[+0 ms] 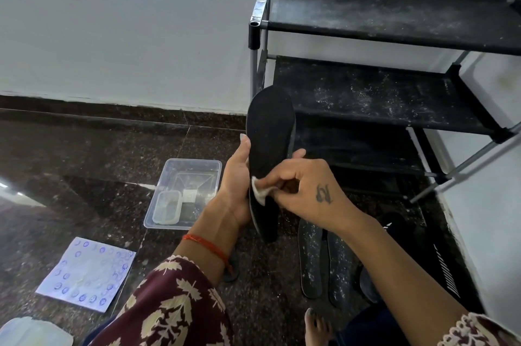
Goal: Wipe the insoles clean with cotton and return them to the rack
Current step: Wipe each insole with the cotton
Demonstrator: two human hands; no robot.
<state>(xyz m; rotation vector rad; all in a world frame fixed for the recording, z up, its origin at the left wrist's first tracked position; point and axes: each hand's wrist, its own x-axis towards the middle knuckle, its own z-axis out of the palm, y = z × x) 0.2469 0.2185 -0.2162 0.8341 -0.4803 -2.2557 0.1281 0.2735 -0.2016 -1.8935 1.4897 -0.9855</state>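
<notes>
Where fingers pinch — fluffy cotton (pixel 258 193).

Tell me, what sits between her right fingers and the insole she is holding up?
A small white cotton wad, pinched by the right hand against the black insole that the left hand grips, as the head view shows.
</notes>
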